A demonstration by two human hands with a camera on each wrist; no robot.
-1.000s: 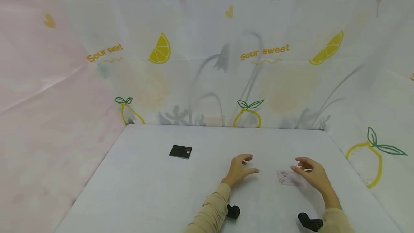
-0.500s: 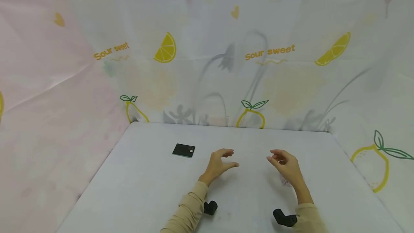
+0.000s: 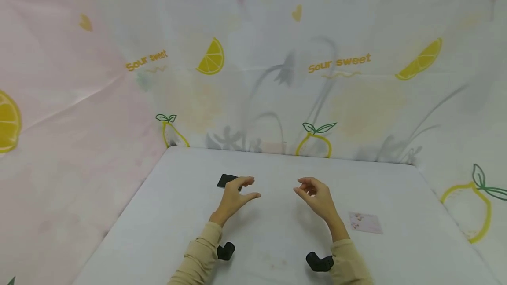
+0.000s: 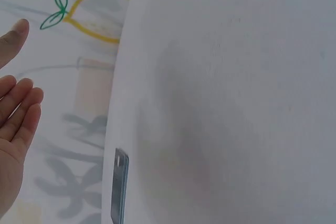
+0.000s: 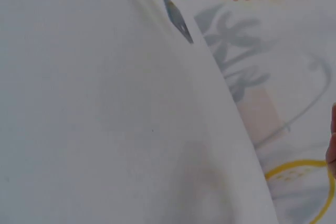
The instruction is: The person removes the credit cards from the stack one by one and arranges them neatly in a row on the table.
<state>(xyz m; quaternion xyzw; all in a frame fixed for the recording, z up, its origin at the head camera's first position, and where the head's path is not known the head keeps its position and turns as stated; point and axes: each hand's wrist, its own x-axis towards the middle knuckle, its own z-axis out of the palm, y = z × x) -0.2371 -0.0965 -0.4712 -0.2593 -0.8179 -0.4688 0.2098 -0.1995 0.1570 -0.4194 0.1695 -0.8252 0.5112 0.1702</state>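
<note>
My left hand [image 3: 233, 196] hovers over the table with thumb and fingers spread apart, holding nothing. Just behind it lies a flat black card [image 3: 224, 180], partly covered by the hand in the head view. In the left wrist view the black card [image 4: 119, 187] shows its edge-on side. My right hand [image 3: 318, 199] also hangs over the table, fingers gently bent and thumb apart from them, with nothing in its grasp. To the right of that forearm a pale pink card [image 3: 366, 223] with a floral print lies flat.
A white table [image 3: 273, 228] reaches back to a hanging cloth [image 3: 253, 100] printed with lemons and words, which also closes off both sides. Black camera mounts [image 3: 226, 251] sit by both wrists.
Both hands have moved left across the table, the left one now reaching the black card's near edge. The pink card, earlier partly under the right hand, is now uncovered. The head view has shifted slightly.
</note>
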